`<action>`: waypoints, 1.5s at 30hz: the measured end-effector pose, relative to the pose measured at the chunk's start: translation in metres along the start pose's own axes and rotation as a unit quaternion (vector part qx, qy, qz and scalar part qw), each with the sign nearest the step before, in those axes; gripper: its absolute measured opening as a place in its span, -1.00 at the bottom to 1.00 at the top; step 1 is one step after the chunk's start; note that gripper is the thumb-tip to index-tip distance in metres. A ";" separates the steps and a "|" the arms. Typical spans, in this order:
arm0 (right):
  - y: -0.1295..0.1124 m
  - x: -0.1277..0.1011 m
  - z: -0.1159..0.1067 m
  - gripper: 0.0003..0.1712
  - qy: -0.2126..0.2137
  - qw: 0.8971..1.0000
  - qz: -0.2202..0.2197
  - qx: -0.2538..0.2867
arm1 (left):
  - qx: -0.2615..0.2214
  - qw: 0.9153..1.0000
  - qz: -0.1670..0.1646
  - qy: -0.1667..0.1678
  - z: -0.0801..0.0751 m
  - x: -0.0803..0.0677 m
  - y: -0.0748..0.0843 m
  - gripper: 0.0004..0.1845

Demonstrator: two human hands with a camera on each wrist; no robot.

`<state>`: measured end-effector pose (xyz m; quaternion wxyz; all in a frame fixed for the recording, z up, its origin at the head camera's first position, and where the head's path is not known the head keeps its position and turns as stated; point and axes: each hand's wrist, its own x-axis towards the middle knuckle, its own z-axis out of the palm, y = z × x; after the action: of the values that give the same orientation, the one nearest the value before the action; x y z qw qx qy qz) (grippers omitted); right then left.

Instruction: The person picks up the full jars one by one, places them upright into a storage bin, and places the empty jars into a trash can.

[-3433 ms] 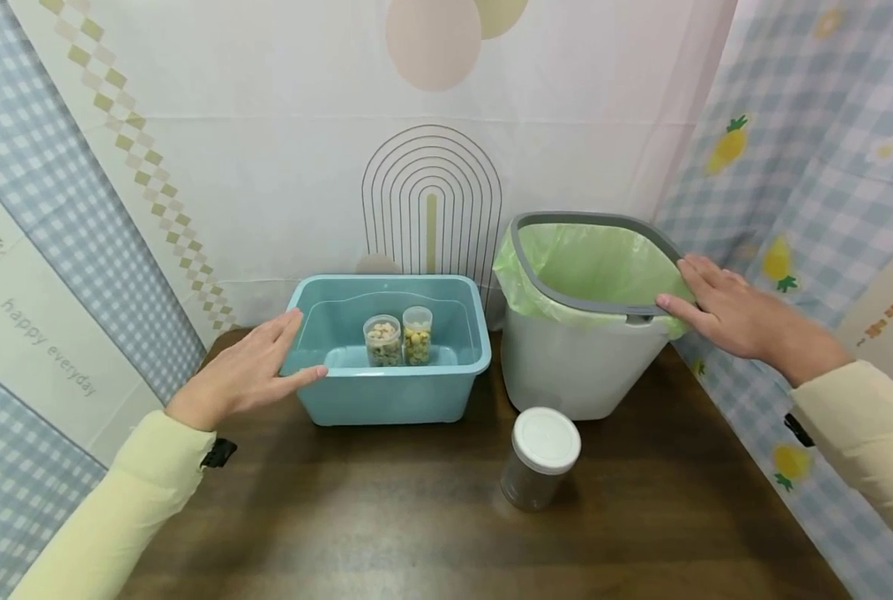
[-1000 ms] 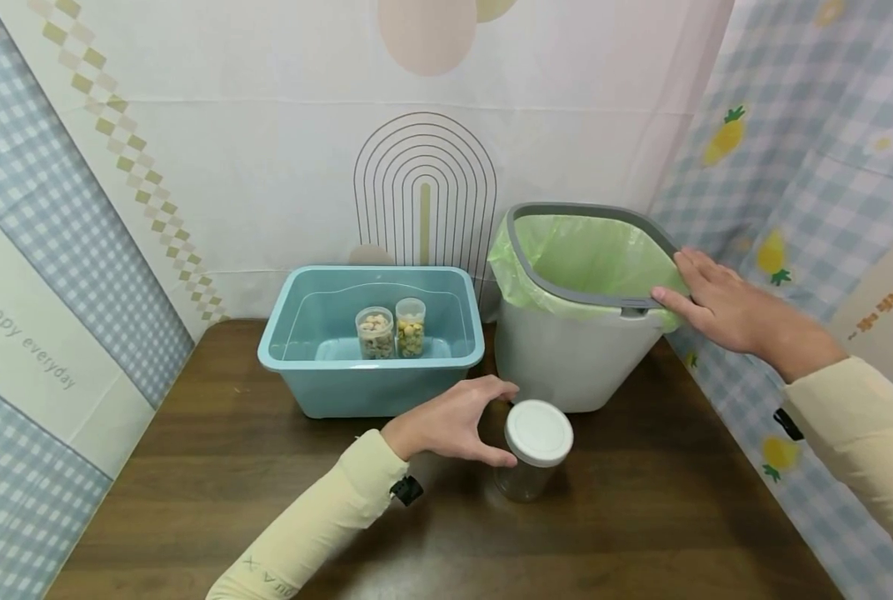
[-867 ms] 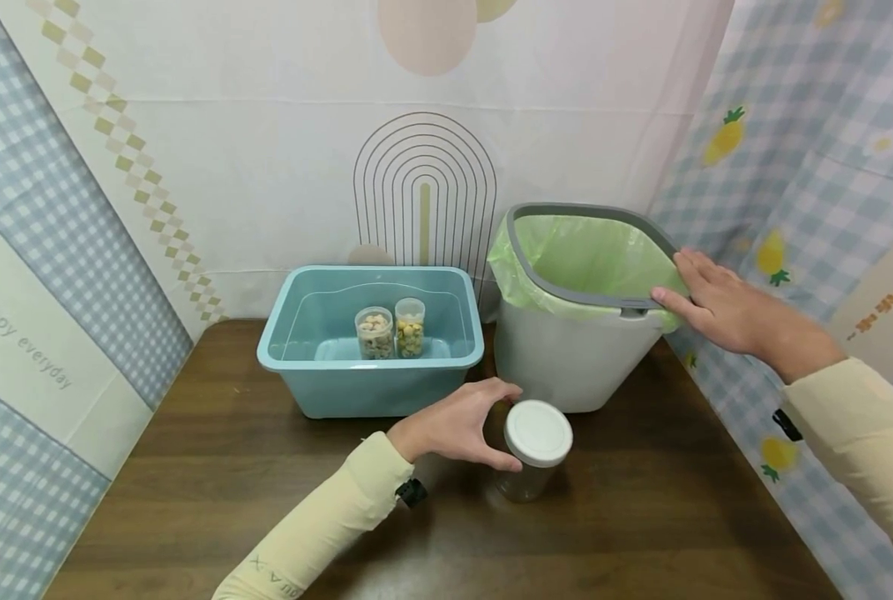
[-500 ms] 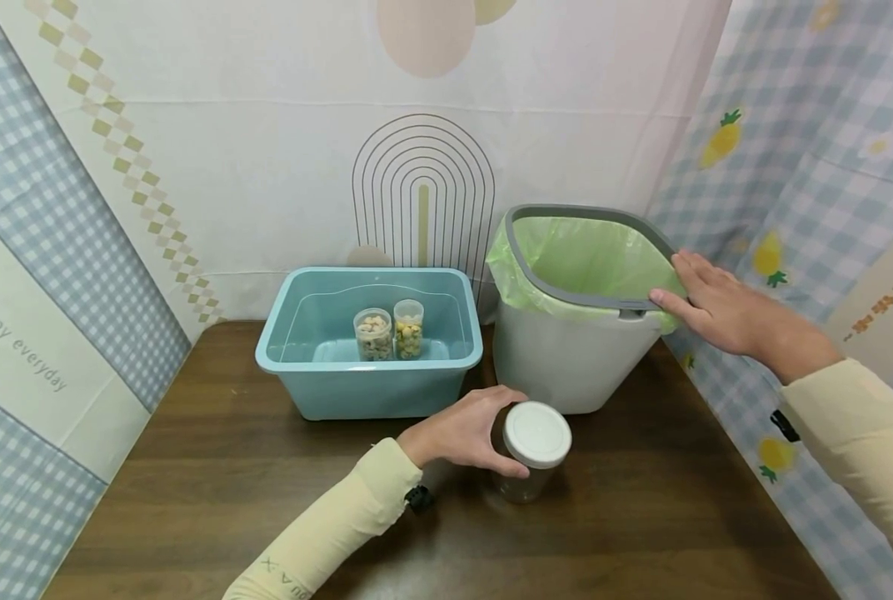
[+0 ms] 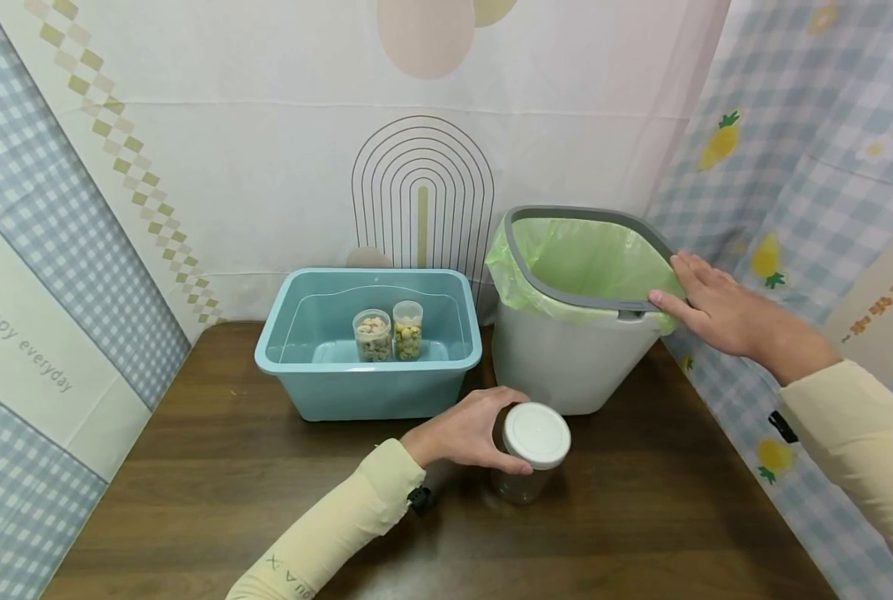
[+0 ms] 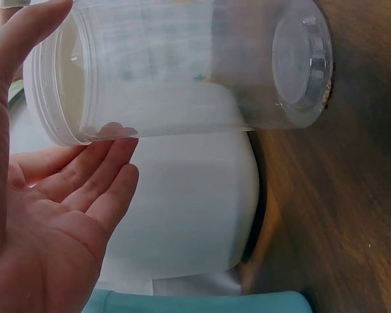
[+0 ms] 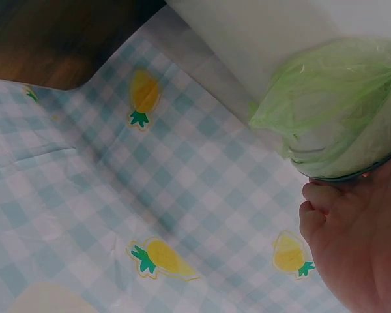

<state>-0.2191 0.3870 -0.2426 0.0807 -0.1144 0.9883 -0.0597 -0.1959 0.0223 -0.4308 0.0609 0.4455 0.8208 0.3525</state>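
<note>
We see the left hand (image 5: 467,433) wrapped around the upper part of a clear plastic jar (image 5: 531,454) with a white lid (image 5: 536,435), which stands upright on the dark wooden tabletop (image 5: 626,533). The thumb and fingers curl around the jar just under the lid, so this grip is closed on the jar. In the left wrist view the jar (image 6: 182,68) appears see-through and looks empty, its base resting on the wood, with the fingers (image 6: 98,173) of the left hand (image 6: 45,222) lying against its side near the lid end.

The jar sits just in front of a white waste bin (image 5: 566,358) fitted with a grey rim (image 5: 559,292) and a green bag liner (image 5: 589,258). The right hand (image 5: 716,308) rests flat on the bin's right edge, fingers fairly straight, pressing on rim and liner; this grip is spread rather than curled. The right wrist view shows the right hand (image 7: 358,241) against the liner (image 7: 339,111) at the rim.

To the left of the bin stands a teal plastic tub (image 5: 371,383), near the jar but apart from it. Inside it 2 small clear containers (image 5: 390,333) stand upright side by side, both holding small pale and yellowish pieces.
</note>
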 end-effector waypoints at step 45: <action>0.000 0.001 -0.002 0.08 -0.002 1.000 0.004 -0.004 | -0.023 0.999 0.017 0.046 -0.066 -0.031 0.023 -0.20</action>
<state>-0.2207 0.3864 -0.2410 0.0825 -0.1107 0.9889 -0.0555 -0.1887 -0.0277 -0.3740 0.0272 0.4408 0.8067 0.3926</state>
